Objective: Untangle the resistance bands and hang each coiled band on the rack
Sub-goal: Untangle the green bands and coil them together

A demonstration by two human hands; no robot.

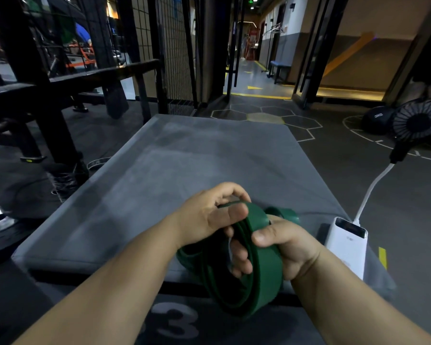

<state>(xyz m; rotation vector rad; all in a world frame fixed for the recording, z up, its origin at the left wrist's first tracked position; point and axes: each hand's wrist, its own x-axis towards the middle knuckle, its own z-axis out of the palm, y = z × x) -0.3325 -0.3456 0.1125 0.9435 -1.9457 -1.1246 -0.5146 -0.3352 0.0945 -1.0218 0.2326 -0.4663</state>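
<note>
While the green band [266, 275] is gathered into a coil of several turns, both hands hold it over the near edge of the grey pad [184, 158]. The left hand [204, 217] pinches the coil's far end: its thumb lies flat across the turns and its fingers curl behind them. The right hand [291, 245] grips the coil's right side, thumb pressed on the outer face, fingers [239, 255] hooked through the loop. From both sets of fingers the coil's long axis runs down and toward the person, and most of the loop hangs below the right hand. A loose end pokes out just beyond the right thumb. A black frame [47, 78] stands well to the left, on the left hand's side; whether it is the rack I cannot tell.

Writing: a large "3" [174, 322] below the coil, and what reads as "5KG" on a dark bag [376, 120] far right. No brand shows on the band.
</note>
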